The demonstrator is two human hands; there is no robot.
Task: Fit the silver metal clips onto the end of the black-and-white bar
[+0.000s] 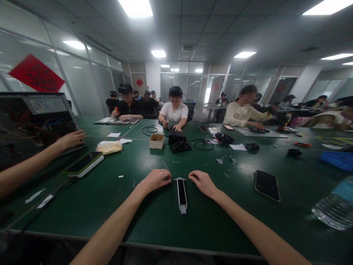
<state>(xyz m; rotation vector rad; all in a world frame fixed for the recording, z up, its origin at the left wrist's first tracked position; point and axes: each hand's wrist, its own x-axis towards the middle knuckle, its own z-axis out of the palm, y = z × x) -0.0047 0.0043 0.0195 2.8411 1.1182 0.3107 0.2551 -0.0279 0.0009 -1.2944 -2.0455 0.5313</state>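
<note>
The left hand and the right hand rest on the green table, one at each side of the far end of a slim white-and-black device. Fingers of both are bent, with tips drawn inward; whether they pinch something, I cannot tell. Thin bits lie crosswise at this far end, too small to be named. The device lies flat between the two forearms, its grey plug toward the person.

I see no hand pressing on the device, so a sideways pull stronger on one side could turn it or make it slide. If a thin bit bends too much, it might break or jump away, and be hard to find near the scraps beyond the right hand.

Farther right are a phone and a bottle; a wide swing of the right arm could perhaps push the phone. At left, another person's hand is near a computer case.
</note>
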